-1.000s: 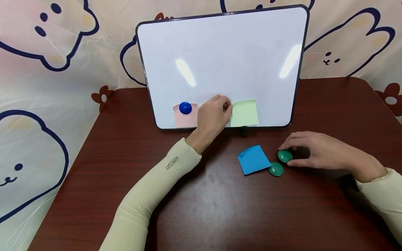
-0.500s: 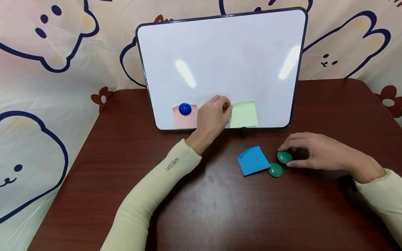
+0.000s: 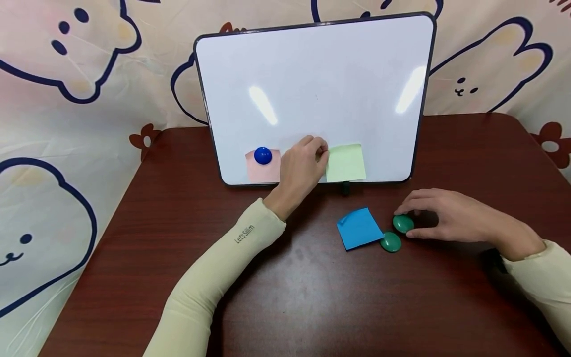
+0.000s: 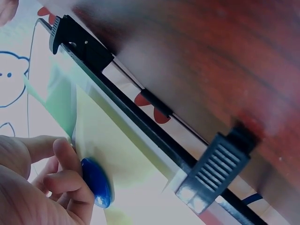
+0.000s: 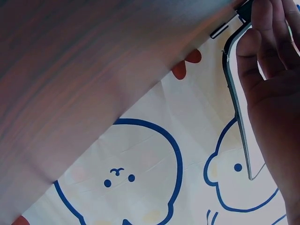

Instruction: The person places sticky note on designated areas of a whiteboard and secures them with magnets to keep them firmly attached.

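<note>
Now, the right grip [image 3: 457, 215] holds one green disc [image 3: 403, 224] — between thumb [image 3: 425, 232] and fingertips [image 3: 400, 210].

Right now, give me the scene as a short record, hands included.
board: white rectangular whiteboard with dark frame, standing on the reddish-brown wood-grain table
board notes: square pink paper note, yellow paper note, square pale-green paper note
board magnets: glossy round blue magnet on the pink note; second glossy blue magnet against the yellow note
left hand: at the board, fingers curled; grip unclear
right hand: thumb and a finger at the edges of the rear glossy round green magnet
table items: square blue paper note, front glossy round green magnet
</note>
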Motion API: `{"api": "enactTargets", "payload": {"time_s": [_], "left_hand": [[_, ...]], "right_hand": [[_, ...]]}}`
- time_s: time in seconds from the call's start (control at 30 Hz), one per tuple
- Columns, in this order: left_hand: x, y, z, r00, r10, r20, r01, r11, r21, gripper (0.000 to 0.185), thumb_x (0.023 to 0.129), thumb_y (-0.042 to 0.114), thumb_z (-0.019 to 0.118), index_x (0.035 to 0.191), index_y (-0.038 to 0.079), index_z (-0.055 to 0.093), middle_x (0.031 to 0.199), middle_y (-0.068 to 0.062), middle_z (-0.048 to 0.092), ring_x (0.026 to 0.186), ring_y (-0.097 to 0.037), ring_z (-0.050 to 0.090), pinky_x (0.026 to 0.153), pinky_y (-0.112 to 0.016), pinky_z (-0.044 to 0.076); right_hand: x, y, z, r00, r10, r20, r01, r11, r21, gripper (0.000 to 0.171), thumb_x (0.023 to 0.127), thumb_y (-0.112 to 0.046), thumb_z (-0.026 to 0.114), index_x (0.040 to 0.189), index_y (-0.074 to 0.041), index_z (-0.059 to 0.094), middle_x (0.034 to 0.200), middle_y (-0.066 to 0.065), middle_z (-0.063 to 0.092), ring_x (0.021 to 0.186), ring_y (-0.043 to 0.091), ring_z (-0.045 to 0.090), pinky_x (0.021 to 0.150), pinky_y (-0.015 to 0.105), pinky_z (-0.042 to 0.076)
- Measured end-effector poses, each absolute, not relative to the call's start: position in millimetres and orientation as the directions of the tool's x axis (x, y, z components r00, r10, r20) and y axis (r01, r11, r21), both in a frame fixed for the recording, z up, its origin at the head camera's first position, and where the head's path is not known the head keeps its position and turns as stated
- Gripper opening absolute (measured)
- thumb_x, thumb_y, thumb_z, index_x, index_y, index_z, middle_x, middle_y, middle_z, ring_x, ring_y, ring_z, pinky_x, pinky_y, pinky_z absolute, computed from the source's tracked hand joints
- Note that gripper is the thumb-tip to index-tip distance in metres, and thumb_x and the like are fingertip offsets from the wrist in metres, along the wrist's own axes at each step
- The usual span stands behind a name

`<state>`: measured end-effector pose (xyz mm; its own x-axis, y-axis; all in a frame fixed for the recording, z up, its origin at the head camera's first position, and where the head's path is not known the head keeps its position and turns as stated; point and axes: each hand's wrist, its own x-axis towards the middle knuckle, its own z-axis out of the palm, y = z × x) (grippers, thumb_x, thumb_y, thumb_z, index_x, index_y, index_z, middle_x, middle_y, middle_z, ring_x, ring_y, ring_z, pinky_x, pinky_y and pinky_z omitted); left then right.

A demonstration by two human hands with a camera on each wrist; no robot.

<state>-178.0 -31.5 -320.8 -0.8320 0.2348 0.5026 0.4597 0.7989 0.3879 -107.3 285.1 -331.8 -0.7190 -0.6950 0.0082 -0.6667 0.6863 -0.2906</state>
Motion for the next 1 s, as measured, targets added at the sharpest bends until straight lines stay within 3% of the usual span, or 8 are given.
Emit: {"api": "enactTargets", "payload": {"time_s": [0.7,1.0], "left_hand": [[-178.1,-30.0,-322.9,-0.823,0.257,0.506,0.479,0.794,0.375,0.014,0.099,0.019,0.062,0.103,0.01,0.072,0.1,-0.005,0.069,0.08,-0.018,0.067,0.068,-0.031,0.055],[-179.9,-29.7,-324.2,-0.82,0.258,0.511,0.475,0.805,0.356,0.015,0.099,0.02,0.061,0.103,0.011,0.072,0.1,-0.005,0.069,0.081,-0.018,0.068,0.07,-0.03,0.056]], "right_hand": [[-107.6,286.7,-333.2,-0.719,-0.695,0.012,-0.668,0.686,-0.29,0.037,0.081,-0.041,0.081,0.116,-0.039,0.067,0.111,-0.025,0.061,0.099,-0.002,0.057,0.086,0.035,0.057],[-110.2,284.9,-331.3,-0.719,-0.665,0.202,-0.695,0.686,-0.218,0.049,0.071,-0.029,0.09,0.116,-0.031,0.071,0.11,-0.02,0.064,0.095,-0.003,0.057,0.08,0.031,0.058]]}}
